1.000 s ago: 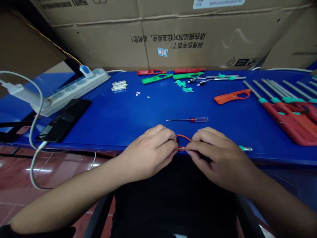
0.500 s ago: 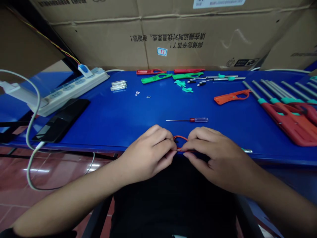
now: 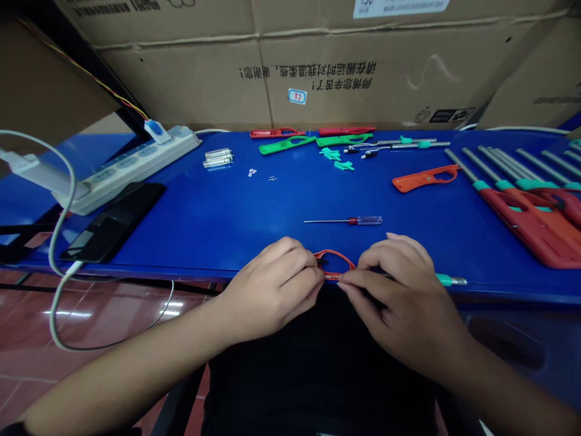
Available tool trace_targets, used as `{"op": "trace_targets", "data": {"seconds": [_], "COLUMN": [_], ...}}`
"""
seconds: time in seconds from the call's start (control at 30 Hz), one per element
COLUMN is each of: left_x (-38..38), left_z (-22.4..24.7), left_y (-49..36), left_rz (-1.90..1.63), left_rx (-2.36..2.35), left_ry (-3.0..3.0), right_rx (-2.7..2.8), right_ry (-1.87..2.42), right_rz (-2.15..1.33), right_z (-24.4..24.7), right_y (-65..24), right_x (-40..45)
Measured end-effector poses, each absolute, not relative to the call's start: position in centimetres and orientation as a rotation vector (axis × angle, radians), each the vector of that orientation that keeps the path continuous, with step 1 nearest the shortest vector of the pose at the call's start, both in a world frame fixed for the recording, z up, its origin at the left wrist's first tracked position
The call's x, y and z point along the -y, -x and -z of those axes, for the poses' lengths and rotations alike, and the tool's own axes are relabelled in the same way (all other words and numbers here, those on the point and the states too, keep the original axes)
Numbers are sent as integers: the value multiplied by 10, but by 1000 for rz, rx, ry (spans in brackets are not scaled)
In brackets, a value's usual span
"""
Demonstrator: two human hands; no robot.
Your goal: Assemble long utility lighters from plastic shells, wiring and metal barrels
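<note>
Pinching grip: left hand and right hand share one red plastic loop, one screwdriver beyond.

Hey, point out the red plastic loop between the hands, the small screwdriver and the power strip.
Red plastic loop (image 3: pixel 336 252): head view, top of its curve.
Small screwdriver (image 3: pixel 368 220): head view, clear handle.
Power strip (image 3: pixel 131 166): head view, middle of its casing.

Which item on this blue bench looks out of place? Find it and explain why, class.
A metal rod with a teal collar sticks out from under the right hand at the front edge of the blue bench. It looks odd because the matching rods lie grouped at the far right, apart from it.
</note>
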State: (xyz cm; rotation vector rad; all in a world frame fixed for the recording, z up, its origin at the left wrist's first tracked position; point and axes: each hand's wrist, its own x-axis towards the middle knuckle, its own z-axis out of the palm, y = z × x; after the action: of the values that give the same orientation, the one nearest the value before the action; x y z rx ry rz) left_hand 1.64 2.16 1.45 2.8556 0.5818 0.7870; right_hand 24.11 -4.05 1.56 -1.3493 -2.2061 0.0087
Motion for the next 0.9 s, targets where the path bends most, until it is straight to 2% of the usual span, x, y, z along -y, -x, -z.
{"op": "trace_targets", "data": {"seconds": [0.27, 0.53, 0.9], "left_x": [-27, -39, -38], "left_z": [-21, -47, -56], "left_y": [-17, -19, -18], "left_rz": [-700, -336, -210], "left_rx": [-603, -589, -623], "left_ry": [-2718, -2680, -2824], "right_rx": [2349, 2373, 2344], "right_ry": [1415, 1310, 1354], "right_rz": [179, -19, -54], "right_z": [-27, -23, -19], "right_y": [-231, -239, -239], "right_x": [40, 29, 33]}}
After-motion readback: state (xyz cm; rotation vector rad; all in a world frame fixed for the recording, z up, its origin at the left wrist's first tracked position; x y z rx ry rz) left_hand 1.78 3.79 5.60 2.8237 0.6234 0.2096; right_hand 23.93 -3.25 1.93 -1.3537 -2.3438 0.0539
